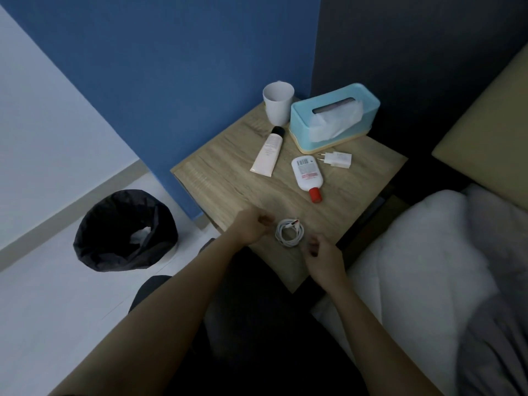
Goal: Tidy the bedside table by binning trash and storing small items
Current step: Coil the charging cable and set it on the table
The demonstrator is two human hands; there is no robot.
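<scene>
Left hand [251, 228]: loosely curled, holds nothing, just at 9 o'clock of the coiled cable [288, 232].
Right hand [321, 257]: half curled, empty, at 4 o'clock of the coil.
Cable: near table [217, 178] edge; light, soft, can uncoil, so pinch across the whole loop.
Further: bottle [308, 176], tube [268, 152], charger [337, 159], tissue box [334, 118], cup [277, 103].
Room: dim; bin [123, 232] on the floor at 9 o'clock.

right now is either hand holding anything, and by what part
Nothing is held. The coiled white cable lies on the bedside table between the left hand and right hand, both loosely curled beside it, not gripping it.
</scene>
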